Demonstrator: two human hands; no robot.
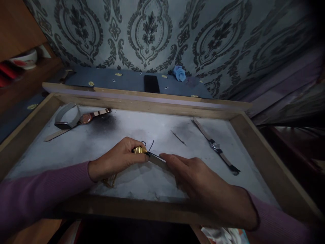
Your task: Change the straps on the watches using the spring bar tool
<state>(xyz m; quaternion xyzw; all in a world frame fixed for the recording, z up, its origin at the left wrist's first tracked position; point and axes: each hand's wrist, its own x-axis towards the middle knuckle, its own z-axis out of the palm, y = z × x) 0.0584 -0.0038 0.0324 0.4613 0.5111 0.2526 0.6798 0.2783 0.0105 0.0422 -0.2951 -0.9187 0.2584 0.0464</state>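
Note:
Near the middle of a shallow wooden tray (162, 110), my left hand (120, 158) grips a small gold watch (139, 149) between thumb and fingers. Part of a gold band (109, 181) hangs below that hand. My right hand (190, 171) is closed on a flat, grey blade-like tool (157, 160), its far end touching or very near the watch's edge. A thin dark strand (151, 145) sticks up where the tool and watch meet. The rest of the tool is hidden in my right hand.
Toward the tray's left lie a mesh-band watch (68, 117) and a brown-strapped watch (86, 118). A thin pointed tool (178, 137) and another watch (215, 146) are on the right. Beyond the tray are a black phone (151, 84) and a blue crumpled cloth (179, 73).

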